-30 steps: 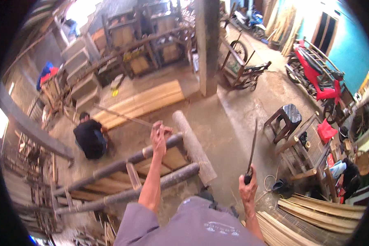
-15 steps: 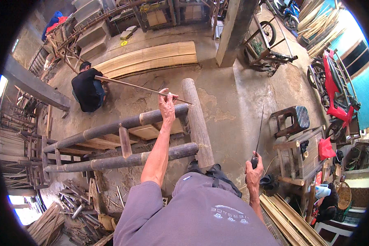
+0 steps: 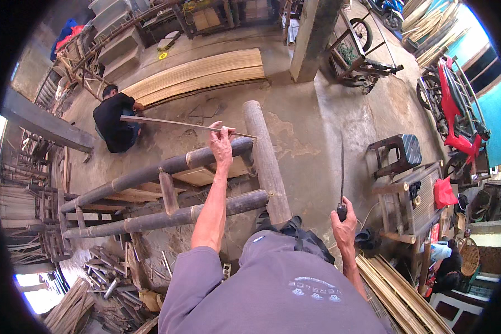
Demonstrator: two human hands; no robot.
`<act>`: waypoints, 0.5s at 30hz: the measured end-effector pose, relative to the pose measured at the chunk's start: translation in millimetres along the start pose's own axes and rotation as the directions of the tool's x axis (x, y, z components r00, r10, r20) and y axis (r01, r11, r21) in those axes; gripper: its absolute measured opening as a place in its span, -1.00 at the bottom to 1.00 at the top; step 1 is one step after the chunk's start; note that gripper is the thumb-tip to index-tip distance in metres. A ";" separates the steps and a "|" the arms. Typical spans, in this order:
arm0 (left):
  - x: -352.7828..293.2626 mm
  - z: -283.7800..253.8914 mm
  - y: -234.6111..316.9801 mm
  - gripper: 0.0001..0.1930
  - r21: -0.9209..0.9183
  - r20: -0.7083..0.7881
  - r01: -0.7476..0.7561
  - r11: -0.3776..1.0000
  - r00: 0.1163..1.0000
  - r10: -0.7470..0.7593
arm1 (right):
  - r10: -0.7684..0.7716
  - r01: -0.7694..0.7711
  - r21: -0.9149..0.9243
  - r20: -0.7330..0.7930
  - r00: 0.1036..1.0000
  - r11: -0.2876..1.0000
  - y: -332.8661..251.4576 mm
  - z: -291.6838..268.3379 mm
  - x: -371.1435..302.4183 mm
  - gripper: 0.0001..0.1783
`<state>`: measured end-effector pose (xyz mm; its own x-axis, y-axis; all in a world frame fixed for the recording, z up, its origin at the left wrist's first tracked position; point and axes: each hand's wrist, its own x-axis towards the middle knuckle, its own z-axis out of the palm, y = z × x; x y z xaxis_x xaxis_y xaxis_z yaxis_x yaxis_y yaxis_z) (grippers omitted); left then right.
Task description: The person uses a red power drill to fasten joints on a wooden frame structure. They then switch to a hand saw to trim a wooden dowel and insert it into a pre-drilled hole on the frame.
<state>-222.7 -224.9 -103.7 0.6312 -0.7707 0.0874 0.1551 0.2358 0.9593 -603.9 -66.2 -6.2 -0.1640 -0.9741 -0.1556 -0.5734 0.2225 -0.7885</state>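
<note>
Pinching a thin strip (image 3: 167, 122) with the left hand (image 3: 221, 147): thumb and fingertips closing on it nearer the 3 o'clock end, other fingers partly splayed. Strip is lying at 10 o'clock from the right hand (image 3: 345, 222); left is the nearer hand. Long axis is running roughly 9 to 3: longer part pointing just above 9, short tip pointing just below 3, ending by the thick post (image 3: 268, 172). Can't tell if they're touching. Right hand is wrapping round the handle of a narrow-bladed tool (image 3: 342, 178), blade pointing to 12, well apart from the strip.

Dark-railed frame (image 3: 222, 207) is lying toward 7–8 from the left hand, upper rail passing behind the wrist. Crouching co-worker (image 3: 114, 125) is showing at 9–10, slatted mat (image 3: 200, 75) lying at 11–12. Dark stool (image 3: 409, 151) is standing at 1 from the right hand.
</note>
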 end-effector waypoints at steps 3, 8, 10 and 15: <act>0.9 13.8 9.4 -0.80 0.257 0.297 -0.270 0.928 0.936 0.191 | -0.085 0.086 -0.015 0.067 0.994 0.996 -18.6 9.7 6.6 -0.46; 8.4 46.2 8.2 -0.81 0.350 0.534 -0.400 0.847 0.828 0.171 | -0.588 0.586 -0.071 0.005 0.809 0.807 -151.2 -1.8 61.5 -0.51; 7.9 47.2 10.1 -0.81 0.350 0.542 -0.399 0.848 0.824 0.164 | -0.693 0.693 -0.051 -0.121 0.711 0.719 -214.7 -17.3 77.8 -0.58; 14.0 50.1 21.2 -0.81 0.353 0.585 -0.395 0.848 0.800 0.129 | -0.802 0.768 -0.302 0.021 0.597 0.565 -281.6 -41.3 113.3 -0.71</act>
<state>-248.6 -260.4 -68.7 0.0803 -0.9329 0.3511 -0.3865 0.2955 0.8737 -494.1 -237.6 222.8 0.3781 -0.7612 0.5269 -0.6920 -0.6105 -0.3854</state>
